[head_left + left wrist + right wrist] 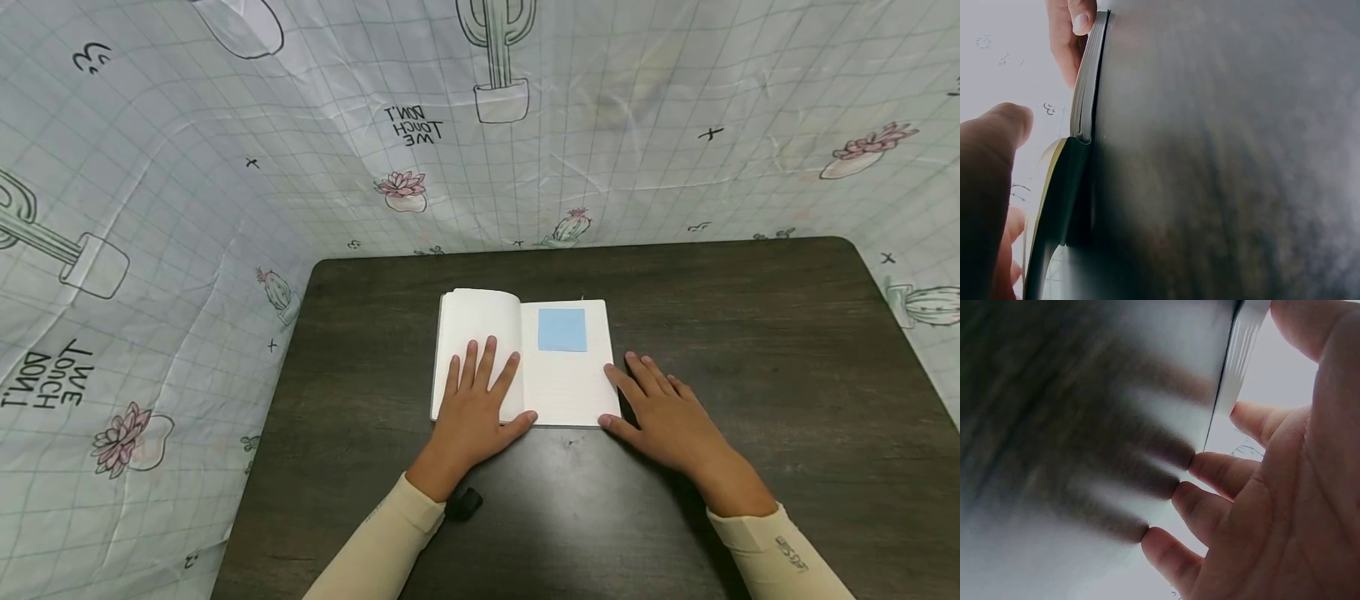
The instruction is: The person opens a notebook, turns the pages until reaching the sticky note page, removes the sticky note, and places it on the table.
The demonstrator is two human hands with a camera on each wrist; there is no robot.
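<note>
An open notebook (564,387) lies on the dark table, its left pages curving up slightly toward the spine. On the right page, near the top, sits a light blue sticky note (562,330). My left hand (475,410) rests spread over the left page, fingers straight, its thumb reaching across to the lower part of the right page. My right hand (666,417) is at the notebook's right edge; its thumb and index finger touch the edge while the other fingertips rest on the table. In the right wrist view, the page block (1244,356) shows beside these fingers.
The dark wooden table (787,350) extends to both sides of the notebook. A small black object (464,504) is beside the left wrist. Behind and to the left hangs a white gridded cloth (600,158) printed with cacti and lettering.
</note>
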